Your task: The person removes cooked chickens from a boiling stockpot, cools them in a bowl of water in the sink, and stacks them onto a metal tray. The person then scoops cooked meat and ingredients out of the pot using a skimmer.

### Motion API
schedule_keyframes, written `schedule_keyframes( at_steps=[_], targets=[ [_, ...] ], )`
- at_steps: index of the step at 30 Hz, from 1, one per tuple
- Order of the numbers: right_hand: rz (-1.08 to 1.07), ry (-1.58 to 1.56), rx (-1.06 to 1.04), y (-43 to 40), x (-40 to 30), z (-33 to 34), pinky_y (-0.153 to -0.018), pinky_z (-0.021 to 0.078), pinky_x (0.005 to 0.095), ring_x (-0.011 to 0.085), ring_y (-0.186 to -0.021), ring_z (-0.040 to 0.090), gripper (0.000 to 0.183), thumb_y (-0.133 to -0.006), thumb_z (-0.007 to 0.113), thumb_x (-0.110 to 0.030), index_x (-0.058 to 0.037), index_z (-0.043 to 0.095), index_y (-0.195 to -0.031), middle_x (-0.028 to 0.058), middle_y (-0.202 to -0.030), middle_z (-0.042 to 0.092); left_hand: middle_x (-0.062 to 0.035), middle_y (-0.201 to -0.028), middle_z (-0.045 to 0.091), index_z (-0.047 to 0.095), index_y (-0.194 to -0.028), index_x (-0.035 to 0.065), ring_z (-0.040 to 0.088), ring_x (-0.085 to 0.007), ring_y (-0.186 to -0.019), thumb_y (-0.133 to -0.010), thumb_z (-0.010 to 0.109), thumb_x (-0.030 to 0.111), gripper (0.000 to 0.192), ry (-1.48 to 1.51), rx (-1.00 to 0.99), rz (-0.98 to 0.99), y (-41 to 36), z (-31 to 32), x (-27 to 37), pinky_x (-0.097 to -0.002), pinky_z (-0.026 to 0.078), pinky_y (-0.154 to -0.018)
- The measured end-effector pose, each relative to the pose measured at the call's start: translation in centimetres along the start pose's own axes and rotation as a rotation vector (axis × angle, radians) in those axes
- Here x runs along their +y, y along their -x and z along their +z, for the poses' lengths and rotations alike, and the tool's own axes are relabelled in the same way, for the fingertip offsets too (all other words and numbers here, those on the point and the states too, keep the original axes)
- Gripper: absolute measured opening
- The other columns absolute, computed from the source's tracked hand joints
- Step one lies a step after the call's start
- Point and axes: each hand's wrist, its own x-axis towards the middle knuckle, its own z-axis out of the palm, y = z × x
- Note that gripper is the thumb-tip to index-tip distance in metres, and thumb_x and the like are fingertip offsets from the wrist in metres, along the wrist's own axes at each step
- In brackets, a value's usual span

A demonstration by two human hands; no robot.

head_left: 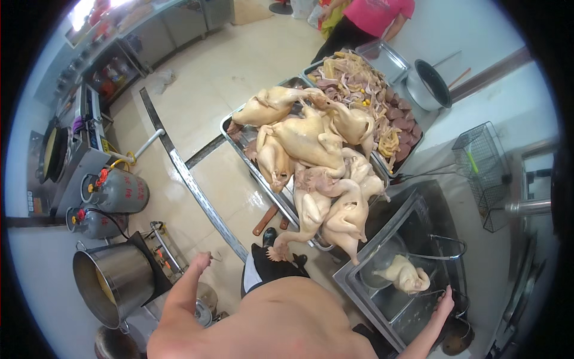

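Note:
My left hand (204, 260) is out to the left, closed on a small thin metal hook (218, 257). My right hand (445, 301) is over the near right side of a stainless steel sink (343, 280), close to a curved metal faucet (463, 298); its grip is not clear. A plucked whole chicken (403, 273) lies in the sink, partly over a round translucent bowl (381, 260). Ahead of me, several plucked chickens (309, 139) are piled on a metal tray (255, 168). One chicken's head (279, 251) hangs over the tray's near edge.
Behind the pile, another tray (421, 146) holds giblets and dark organ pieces (401, 121). A wire fry basket (482, 172) hangs at right. A large stockpot (130, 273) and gas cylinders (121, 190) stand at left. A person in a pink shirt (376, 15) is at the far end.

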Motion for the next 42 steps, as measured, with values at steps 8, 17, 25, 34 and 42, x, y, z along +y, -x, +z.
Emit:
schedule_keyframes(
  at_steps=[8,17,25,34,42],
  targets=[
    [0.281,-0.36,-0.146,4.1,-2.1,0.0,-0.038,0.022,0.022,0.0038,-0.042,0.036,0.041,-0.104,0.073,-0.053,-0.0252,0.059,-0.078,-0.0102,-0.061,0.052,-0.0196,-0.099,0.082,0.08,-0.118,-0.0009,0.078,-0.0316,-0.095,-0.103,0.054,0.034,0.046,-0.098,-0.011,0.208,-3.2,-1.4,2.4,-0.0458,0.06,-0.084],
    [0.041,-0.663,-0.396,11.3,-14.9,-2.7,-0.05,0.0342,0.022,0.0026,-0.064,0.05,0.016,-0.11,0.072,-0.033,-0.0172,0.067,-0.109,-0.0061,-0.088,0.063,-0.0071,-0.087,0.07,0.079,-0.113,0.0024,0.063,-0.0184,-0.075,-0.105,0.058,0.038,0.042,0.28,-0.04,-0.131,-2.2,-1.5,3.5,-0.0358,0.048,-0.063],
    [0.016,-1.186,-0.835,18.4,-29.5,-7.0,-0.054,0.0317,0.024,0.0074,-0.067,0.041,0.021,-0.113,0.064,-0.019,0.0008,0.064,-0.12,0.0024,-0.094,0.058,-0.0058,-0.086,0.069,0.078,-0.11,0.0033,0.064,-0.0182,-0.076,-0.105,0.058,0.036,0.039,0.313,-0.064,-0.033,-1.5,-0.3,5.7,-0.0362,0.048,-0.064],
    [0.06,-1.128,-1.011,28.9,-41.2,3.5,-0.062,0.0438,0.0269,0.0159,-0.075,0.054,0.019,-0.11,0.065,-0.014,0.0024,0.056,-0.112,0.0076,-0.097,0.059,-0.0062,-0.081,0.068,0.076,-0.108,0.0041,0.064,-0.0193,-0.074,-0.102,0.059,0.035,0.035,0.392,-0.015,-0.027,1.5,0.3,4.1,-0.0369,0.048,-0.067],
    [-0.001,-1.075,-1.008,34.9,-46.7,11.5,-0.064,0.0469,0.029,0.0152,-0.078,0.058,0.021,-0.107,0.065,-0.012,0.0006,0.05,-0.113,0.0075,-0.095,0.058,-0.0028,-0.083,0.064,0.073,-0.109,0.0098,0.064,-0.0196,-0.078,-0.106,0.057,0.038,0.033,0.545,-0.043,-0.13,3.2,1.8,-4.7,-0.0413,0.05,-0.072]
  ],
)
